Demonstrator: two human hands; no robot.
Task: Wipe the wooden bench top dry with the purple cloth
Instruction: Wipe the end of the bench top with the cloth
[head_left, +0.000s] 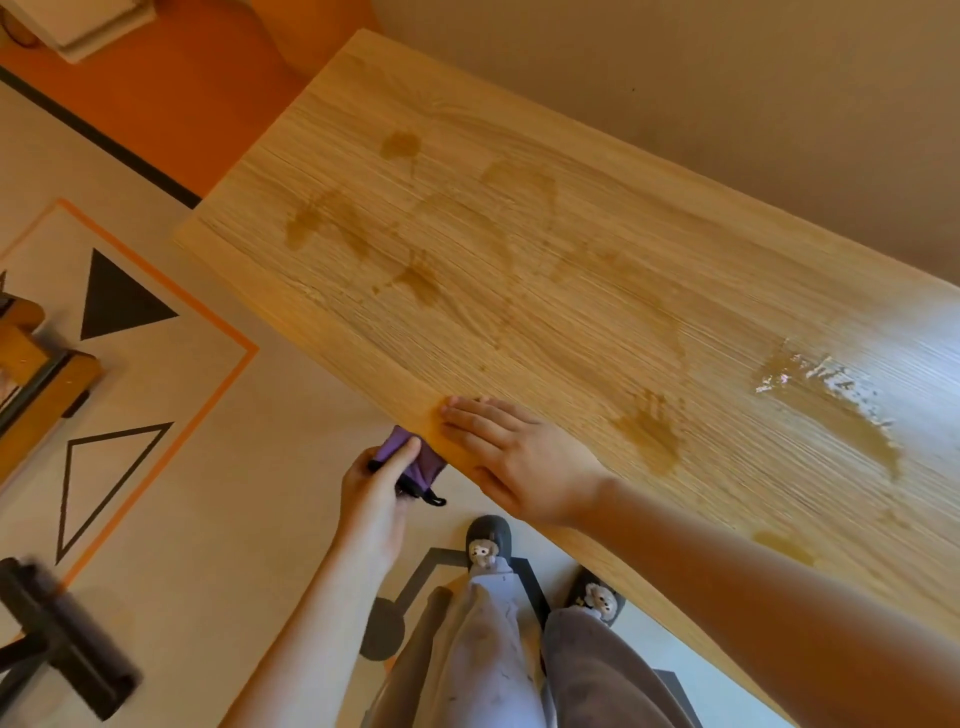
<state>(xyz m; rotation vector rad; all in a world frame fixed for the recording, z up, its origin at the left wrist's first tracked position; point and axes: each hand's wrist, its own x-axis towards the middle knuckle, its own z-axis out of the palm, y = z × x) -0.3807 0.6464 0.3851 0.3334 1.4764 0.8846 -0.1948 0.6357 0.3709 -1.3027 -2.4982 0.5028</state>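
No legible text, label, brand or number appeared anywhere in the view. The only sign-like marks were geometric figures on the pale floor mat (171, 467): a solid black triangle (119, 299) and, nearer the person, an outlined black triangle (98, 480), both enclosed by an orange border line (228, 379). Neither figure carried lettering. The wooden bench top (571, 291) bore only wet patches, no printing.
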